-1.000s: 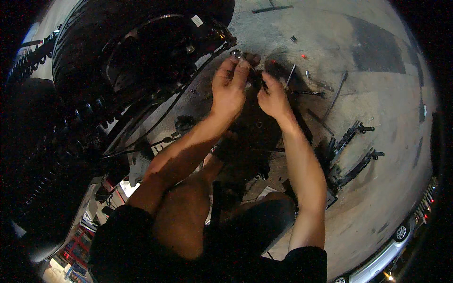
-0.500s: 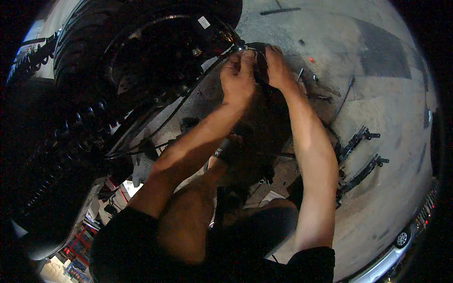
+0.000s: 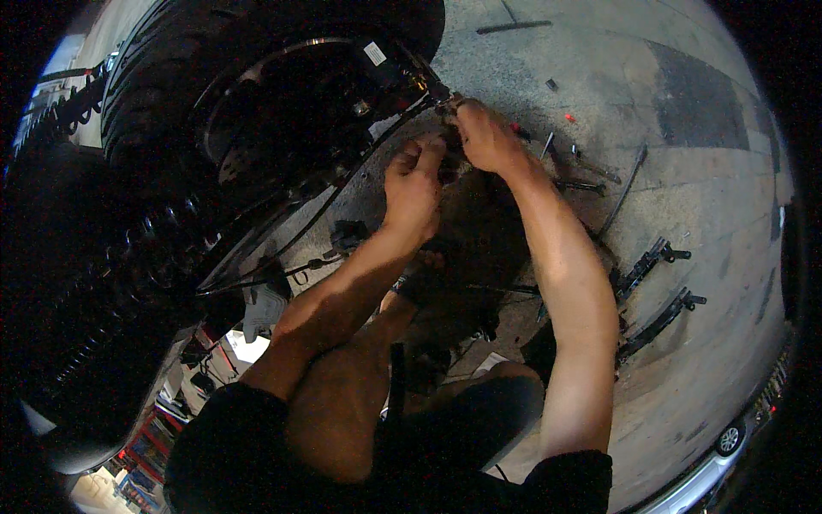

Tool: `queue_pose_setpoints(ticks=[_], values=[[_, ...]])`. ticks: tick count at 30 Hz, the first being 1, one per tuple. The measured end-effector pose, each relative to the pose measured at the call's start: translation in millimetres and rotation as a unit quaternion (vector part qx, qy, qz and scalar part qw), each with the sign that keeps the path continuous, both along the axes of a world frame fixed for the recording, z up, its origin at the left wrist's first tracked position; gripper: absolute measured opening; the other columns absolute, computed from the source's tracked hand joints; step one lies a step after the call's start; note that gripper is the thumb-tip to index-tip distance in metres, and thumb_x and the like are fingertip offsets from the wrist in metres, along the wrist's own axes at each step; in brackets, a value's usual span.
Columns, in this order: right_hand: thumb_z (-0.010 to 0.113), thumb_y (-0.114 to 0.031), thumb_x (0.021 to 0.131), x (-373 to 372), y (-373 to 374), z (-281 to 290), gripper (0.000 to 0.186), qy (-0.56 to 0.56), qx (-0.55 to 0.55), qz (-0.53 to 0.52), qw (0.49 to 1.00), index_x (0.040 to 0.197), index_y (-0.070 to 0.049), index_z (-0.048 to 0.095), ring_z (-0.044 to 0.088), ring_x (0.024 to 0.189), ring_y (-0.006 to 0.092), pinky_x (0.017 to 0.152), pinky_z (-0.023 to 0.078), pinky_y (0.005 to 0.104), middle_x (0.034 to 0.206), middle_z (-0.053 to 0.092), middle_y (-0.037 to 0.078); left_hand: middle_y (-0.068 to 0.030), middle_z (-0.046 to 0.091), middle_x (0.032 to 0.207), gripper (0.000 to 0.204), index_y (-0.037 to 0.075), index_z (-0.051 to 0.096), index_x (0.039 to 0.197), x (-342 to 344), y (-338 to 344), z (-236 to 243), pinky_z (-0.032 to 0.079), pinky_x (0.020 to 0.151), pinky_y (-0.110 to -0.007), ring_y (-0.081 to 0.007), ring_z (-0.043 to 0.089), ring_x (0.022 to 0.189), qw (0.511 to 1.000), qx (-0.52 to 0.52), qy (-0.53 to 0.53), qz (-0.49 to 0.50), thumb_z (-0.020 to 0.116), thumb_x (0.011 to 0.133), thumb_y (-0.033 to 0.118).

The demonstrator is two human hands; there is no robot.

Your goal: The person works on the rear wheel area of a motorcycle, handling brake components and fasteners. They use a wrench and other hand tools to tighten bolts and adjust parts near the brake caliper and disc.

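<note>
A large black wheel (image 3: 150,111) with a dark hub (image 3: 282,103) fills the upper left, beside a black coil spring (image 3: 154,231). A black cable or hose (image 3: 325,197) runs along a dark metal arm below the hub. My right hand (image 3: 488,137) has its fingers closed on a small fitting (image 3: 448,104) at that arm's outer end; the fitting's shape is hard to make out. My left hand (image 3: 413,184) is just below and left of it, fingers curled with thumb pressed over them; whatever they hold is hidden.
On the concrete floor (image 3: 685,197) lie a long rod (image 3: 623,193), dark tools (image 3: 578,185), two black bracket parts (image 3: 655,330) and a small orange item (image 3: 569,117). Grey gloves (image 3: 264,313) lie at lower left. A silver car (image 3: 711,471) stands at lower right.
My left hand has dropped away from the fitting, down and left, since half a second ago. My right hand has moved up and left from a second ago and now grips the fitting.
</note>
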State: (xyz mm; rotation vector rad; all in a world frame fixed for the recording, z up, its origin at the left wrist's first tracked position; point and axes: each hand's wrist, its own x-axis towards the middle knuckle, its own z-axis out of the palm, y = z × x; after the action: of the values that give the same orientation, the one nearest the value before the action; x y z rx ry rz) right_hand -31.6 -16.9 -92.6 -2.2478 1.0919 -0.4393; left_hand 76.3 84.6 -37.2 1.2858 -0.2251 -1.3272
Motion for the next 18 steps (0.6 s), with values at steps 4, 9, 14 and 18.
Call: queue_pose_setpoints(ticks=[4, 9, 14, 18], values=[[0.051, -0.016, 0.089, -12, -5, 15, 0.018, 0.049, -0.042, 0.018, 0.998, 0.092, 0.002, 0.054, 0.055, 0.084, 0.0450, 0.071, 0.044, 0.0521, 0.088, 0.058, 0.026, -0.0023, 0.060, 0.086, 0.016, 0.004, 0.062, 0.095, 12, 17, -12, 0.044, 0.070, -0.028, -0.0123, 0.054, 0.076, 0.989, -0.028, -0.124, -0.074, 0.056, 0.091, 0.018], [0.051, -0.011, 0.089, -48, -15, 36, 0.017, 0.010, -0.071, 0.042, 0.996, 0.101, 0.000, 0.055, 0.053, 0.088, 0.0446, 0.076, 0.044, 0.0492, 0.090, 0.058, 0.024, -0.0031, 0.061, 0.089, 0.017, 0.005, 0.061, 0.097, 17, 29, -27, 0.044, 0.072, -0.028, -0.0140, 0.054, 0.079, 0.969, -0.021, -0.176, -0.170, 0.054, 0.091, 0.019], [0.052, -0.010, 0.089, -72, 34, 4, 0.015, -0.050, -0.056, 0.030, 0.997, 0.101, -0.001, 0.054, 0.055, 0.088, 0.0437, 0.071, 0.044, 0.0473, 0.092, 0.058, 0.024, -0.0092, 0.062, 0.104, 0.027, 0.005, 0.058, 0.110, 24, 42, -60, 0.045, 0.084, -0.033, -0.0254, 0.058, 0.096, 0.936, 0.044, -0.192, -0.291, 0.043, 0.095, 0.023], [0.051, -0.014, 0.090, -113, 104, -24, 0.018, 0.020, 0.096, -0.190, 0.977, 0.101, 0.000, 0.054, 0.055, 0.088, 0.0446, 0.071, 0.045, 0.0465, 0.093, 0.059, 0.025, -0.0071, 0.064, 0.090, 0.025, 0.007, 0.057, 0.112, 47, 61, -102, 0.047, 0.075, -0.033, -0.0212, 0.060, 0.083, 0.800, 0.164, -0.376, -0.438, 0.052, 0.092, 0.021]])
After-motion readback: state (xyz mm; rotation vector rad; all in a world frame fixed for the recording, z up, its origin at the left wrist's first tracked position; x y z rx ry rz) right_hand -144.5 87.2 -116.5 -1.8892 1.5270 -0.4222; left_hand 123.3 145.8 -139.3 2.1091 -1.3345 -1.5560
